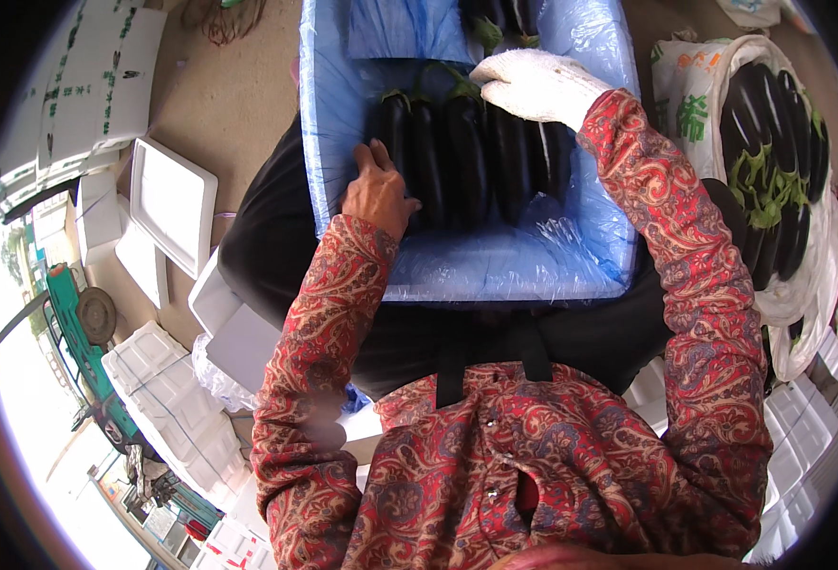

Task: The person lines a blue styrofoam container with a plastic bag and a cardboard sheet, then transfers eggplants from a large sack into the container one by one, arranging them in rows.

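A row of several dark purple eggplants (468,160) lies in a box (511,293) lined with blue plastic film. My bare left hand (378,187) is at the left end of the row, touching the leftmost eggplant (393,132). Its fingers reach down between that eggplant and the box wall, and its thumb rests near the lower end. My right hand (543,84), in a white knitted glove, is over the stem ends toward the right of the row. Its fingertips are near a green stem cap (464,88); whether they pinch anything is unclear. More eggplants (498,21) lie at the box's far end.
To the right stands a white woven sack (689,100), open and full of eggplants (775,142). White foam lids (173,206) and boxes (169,399) are on the left. Stacked printed cartons (98,78) stand at upper left, a green vehicle (80,342) beyond.
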{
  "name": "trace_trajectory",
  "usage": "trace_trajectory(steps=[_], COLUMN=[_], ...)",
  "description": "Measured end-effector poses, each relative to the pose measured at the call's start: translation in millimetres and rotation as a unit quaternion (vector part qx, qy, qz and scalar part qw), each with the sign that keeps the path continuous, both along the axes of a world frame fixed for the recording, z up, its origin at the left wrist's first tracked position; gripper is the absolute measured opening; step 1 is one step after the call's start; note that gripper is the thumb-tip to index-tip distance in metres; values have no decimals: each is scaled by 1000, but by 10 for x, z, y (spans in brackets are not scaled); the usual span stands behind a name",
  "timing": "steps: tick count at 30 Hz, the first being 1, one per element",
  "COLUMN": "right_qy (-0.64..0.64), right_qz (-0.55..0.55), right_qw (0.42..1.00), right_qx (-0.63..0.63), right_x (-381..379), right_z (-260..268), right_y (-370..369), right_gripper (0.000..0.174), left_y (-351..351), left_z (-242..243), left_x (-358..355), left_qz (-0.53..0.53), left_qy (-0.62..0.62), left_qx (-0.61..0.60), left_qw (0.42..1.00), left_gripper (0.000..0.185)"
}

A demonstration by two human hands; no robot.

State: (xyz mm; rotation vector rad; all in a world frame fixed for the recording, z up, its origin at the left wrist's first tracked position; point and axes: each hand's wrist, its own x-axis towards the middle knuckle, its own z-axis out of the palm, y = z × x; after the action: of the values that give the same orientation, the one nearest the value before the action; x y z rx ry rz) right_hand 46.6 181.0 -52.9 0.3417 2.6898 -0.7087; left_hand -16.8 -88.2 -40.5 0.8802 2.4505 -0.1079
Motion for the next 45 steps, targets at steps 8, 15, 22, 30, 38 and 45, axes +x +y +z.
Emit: trace_trajectory(steps=[8, 15, 22, 30, 38, 45], right_qy=[-176, -58, 45, -55, -20, 1], right_qz=[-12, -27, 62, 118, 106, 6], right_qw=[983, 984, 997, 991, 994, 999], right_qx=[42, 167, -11, 38, 35, -45], right_x=[-175, 42, -423, -728, -724, -631], right_z=[-226, -155, -434, -457, -504, -479], right_y=[18, -212, -699, -815, -821, -938], right_gripper=[53, 50, 52, 67, 52, 64], left_y=[-87, -67, -104, -114, -102, -43], left_z=[-89, -37, -89, -94, -183, -118], left_x=[3, 6, 36, 53, 30, -39], left_qz=[-28, -21, -23, -15, -25, -75], left_qy=[-10, -47, -30, -30, -28, -29], left_qx=[60, 57, 97, 93, 56, 20], left_qw=[998, 997, 995, 995, 998, 997], left_gripper=[102, 109, 109, 112, 112, 118])
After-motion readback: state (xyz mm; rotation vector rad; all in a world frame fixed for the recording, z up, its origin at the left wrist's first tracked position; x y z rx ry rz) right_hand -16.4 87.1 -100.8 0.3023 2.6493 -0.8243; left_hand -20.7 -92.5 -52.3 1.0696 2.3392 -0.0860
